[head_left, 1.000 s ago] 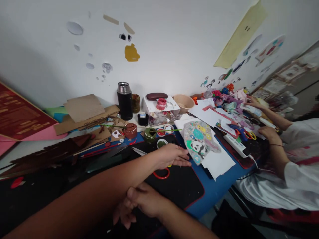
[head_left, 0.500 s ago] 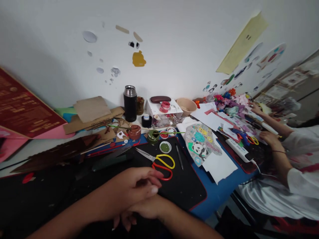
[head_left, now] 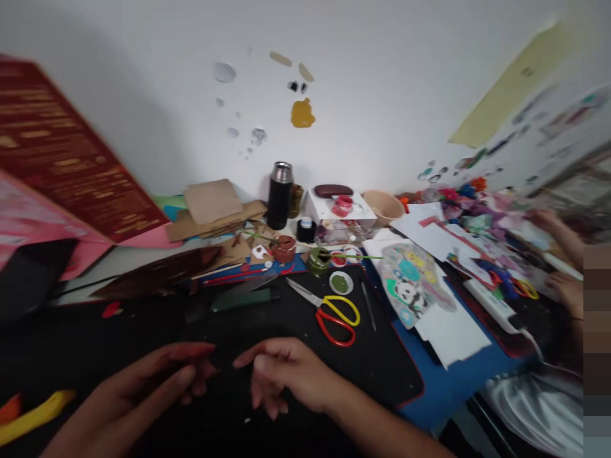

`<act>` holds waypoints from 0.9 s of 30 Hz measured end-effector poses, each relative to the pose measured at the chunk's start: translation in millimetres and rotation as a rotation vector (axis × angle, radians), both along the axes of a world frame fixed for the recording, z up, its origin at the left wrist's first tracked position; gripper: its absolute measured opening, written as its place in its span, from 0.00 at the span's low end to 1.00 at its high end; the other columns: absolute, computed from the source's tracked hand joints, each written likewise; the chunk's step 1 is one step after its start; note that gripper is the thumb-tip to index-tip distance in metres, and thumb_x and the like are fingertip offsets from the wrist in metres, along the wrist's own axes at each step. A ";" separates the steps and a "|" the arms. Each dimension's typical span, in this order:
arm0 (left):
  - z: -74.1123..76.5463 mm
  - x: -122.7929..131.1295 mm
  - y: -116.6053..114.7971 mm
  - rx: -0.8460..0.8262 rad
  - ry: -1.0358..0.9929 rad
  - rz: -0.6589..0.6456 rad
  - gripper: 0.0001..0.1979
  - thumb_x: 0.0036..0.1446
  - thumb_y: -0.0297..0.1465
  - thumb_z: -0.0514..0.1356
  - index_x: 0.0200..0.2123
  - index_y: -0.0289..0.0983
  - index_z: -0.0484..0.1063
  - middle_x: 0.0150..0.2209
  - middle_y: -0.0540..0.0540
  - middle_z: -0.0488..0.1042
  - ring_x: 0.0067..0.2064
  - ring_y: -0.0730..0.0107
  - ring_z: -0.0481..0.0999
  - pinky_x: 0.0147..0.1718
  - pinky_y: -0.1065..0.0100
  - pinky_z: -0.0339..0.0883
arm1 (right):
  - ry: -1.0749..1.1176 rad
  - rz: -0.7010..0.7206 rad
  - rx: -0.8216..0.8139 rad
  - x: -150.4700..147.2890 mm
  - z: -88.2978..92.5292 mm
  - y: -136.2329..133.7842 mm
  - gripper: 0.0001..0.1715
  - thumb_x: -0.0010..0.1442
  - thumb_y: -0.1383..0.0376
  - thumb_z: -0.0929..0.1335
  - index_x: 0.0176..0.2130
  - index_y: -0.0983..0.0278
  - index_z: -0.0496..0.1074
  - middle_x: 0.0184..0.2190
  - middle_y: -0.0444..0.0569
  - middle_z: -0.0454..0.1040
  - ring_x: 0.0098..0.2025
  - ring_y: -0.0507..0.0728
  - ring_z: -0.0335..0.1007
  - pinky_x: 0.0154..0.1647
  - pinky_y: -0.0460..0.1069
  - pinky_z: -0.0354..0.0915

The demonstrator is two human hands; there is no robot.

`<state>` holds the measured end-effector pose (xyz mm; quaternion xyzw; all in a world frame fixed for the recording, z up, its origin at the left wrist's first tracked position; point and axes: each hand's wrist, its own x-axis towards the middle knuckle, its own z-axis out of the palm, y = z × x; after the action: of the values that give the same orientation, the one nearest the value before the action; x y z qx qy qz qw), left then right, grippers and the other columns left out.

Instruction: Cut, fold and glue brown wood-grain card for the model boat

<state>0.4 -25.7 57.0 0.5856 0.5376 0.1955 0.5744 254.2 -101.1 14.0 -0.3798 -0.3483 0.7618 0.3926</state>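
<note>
Both hands hover over a black mat [head_left: 377, 375], apart from each other. My left hand [head_left: 157, 381] is at the lower left, fingers loosely curled and apart, with nothing seen between them. My right hand [head_left: 286, 375] is at the lower middle, its fingers spread and bent, holding nothing. Just beyond it lie scissors [head_left: 329, 312] with one yellow and one red handle, blades pointing up and left. A green-handled knife [head_left: 245, 299] rests left of the scissors. To their right is a dark pen [head_left: 368, 306]. Behind them sits a small dish of green paint [head_left: 340, 282].
Paint jars [head_left: 284, 249], a black flask [head_left: 280, 197] and a peach bowl [head_left: 383, 207] stand along the wall. Cardboard [head_left: 212, 200] lies behind left. A panda-decorated sheet [head_left: 410, 286] is at right, near another person's hands [head_left: 566, 292]. A yellow handle [head_left: 41, 416] shows at lower left.
My hands were crossed and touching; now they have separated, the left one to the left. The view has turned left, bringing the yellow handle in at lower left.
</note>
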 end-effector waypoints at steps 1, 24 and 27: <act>4.8 1.1 -3.8 -0.003 -0.006 -0.043 0.28 0.53 0.59 0.66 0.48 0.48 0.83 0.41 0.45 0.85 0.44 0.51 0.84 0.47 0.60 0.79 | -0.028 -0.033 -0.007 -1.4 2.5 0.0 0.38 0.63 0.41 0.72 0.56 0.68 0.76 0.25 0.43 0.76 0.18 0.48 0.66 0.17 0.42 0.56; 25.4 -40.5 39.4 0.704 0.297 0.168 0.18 0.65 0.46 0.59 0.52 0.44 0.78 0.49 0.46 0.82 0.49 0.55 0.80 0.53 0.57 0.71 | -0.173 -0.337 0.177 -31.9 15.9 60.0 0.37 0.64 0.38 0.69 0.20 0.62 0.63 0.12 0.36 0.55 0.13 0.46 0.52 0.16 0.45 0.44; 27.5 -53.1 72.6 0.944 0.474 0.112 0.22 0.65 0.43 0.59 0.57 0.38 0.73 0.51 0.38 0.79 0.53 0.49 0.75 0.56 0.52 0.68 | -0.175 -0.313 0.159 -33.4 13.9 54.5 0.37 0.64 0.37 0.69 0.22 0.62 0.66 0.12 0.36 0.56 0.13 0.47 0.53 0.16 0.45 0.45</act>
<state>-52.6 46.9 84.5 0.7789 0.5366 0.3088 0.0997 220.8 -46.6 27.9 -0.4620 -0.3769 0.6256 0.5031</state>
